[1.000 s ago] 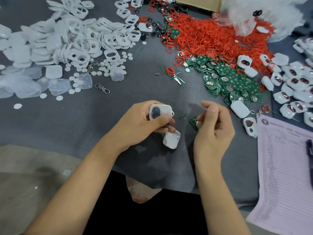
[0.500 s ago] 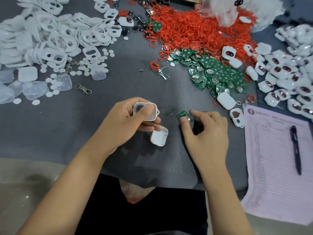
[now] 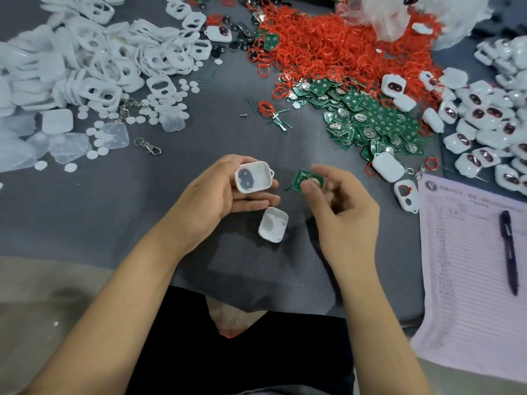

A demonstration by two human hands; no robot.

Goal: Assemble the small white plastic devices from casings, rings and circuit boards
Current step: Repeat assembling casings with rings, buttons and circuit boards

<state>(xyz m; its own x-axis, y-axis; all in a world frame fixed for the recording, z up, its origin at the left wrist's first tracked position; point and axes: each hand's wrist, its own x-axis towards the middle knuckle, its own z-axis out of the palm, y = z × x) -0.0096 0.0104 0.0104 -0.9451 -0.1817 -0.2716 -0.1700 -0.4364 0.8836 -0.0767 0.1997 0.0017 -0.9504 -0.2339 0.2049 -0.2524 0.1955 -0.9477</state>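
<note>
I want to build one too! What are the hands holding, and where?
The left hand holds an open white plastic casing half by its outer edges. The right hand pinches a small green circuit board at its near edge.

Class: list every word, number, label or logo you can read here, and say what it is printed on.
None can be read.
Lined sheet: round logo, heading and rows of print, all too blurred.
Circuit board pinched in the right hand: no legible marking.
White casing in the left hand: no text.
</note>
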